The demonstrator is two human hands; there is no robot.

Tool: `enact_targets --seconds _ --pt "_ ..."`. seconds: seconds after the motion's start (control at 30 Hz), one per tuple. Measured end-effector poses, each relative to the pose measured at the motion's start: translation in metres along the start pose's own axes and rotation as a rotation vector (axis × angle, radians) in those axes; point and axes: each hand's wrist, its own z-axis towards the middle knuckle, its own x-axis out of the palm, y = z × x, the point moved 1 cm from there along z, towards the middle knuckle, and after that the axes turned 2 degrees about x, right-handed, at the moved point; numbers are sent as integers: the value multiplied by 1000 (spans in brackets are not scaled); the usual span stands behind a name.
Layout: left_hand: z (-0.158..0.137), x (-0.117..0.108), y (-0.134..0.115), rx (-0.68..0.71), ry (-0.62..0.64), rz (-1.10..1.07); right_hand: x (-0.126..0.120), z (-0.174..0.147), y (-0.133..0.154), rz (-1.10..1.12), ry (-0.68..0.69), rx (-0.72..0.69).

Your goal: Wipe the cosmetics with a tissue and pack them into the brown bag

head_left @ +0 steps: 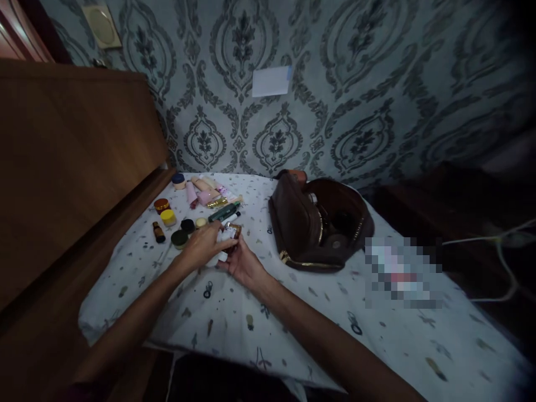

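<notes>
Close together over the patterned cloth [251,307], both of my hands are closed around a small amber bottle [233,229] with a white label. My left hand [201,244] grips it from the left, with fingers over its top side. From the right and below, my right hand [243,263] holds it. A white piece [221,256] shows between the hands; whether it is the bottle's cap or a separate item I cannot tell. Just beyond the fingers lie a dark green tube [224,212] and a slim white tube [231,217]. A dark round jar [180,239] stands beside my left hand.
An open brown leather bag [297,218] with a gold zip stands right of my hands. Pink tubes [191,194], a yellow-lidded jar [168,217] and a small dropper-size bottle [158,232] are at the left. A wooden cabinet [75,151] borders the left side; the papered wall is behind.
</notes>
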Motion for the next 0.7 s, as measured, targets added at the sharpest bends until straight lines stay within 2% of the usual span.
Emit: enact_targets --seconds 0.07,0.2,0.33,0.4,0.53,0.63,0.7 --pt "-5 5 2 62 -84 -60 -5 -7 -3 14 -18 -1" --pt "-12 18 4 240 -317 -74 -11 -14 -12 -11 30 -19" --pt "-15 33 -1 461 -299 -41 -14 -16 -19 -145 52 -90" --pt "-13 34 -2 430 -296 -59 -14 -18 -20 -222 73 -98" --pt "-2 23 3 223 -342 -183 -14 -24 -19 -350 98 -17" --pt "8 17 12 118 -319 -409 -14 -26 -17 -425 73 49" --pt "12 18 19 47 -288 -649 -14 -25 -16 -460 68 76"
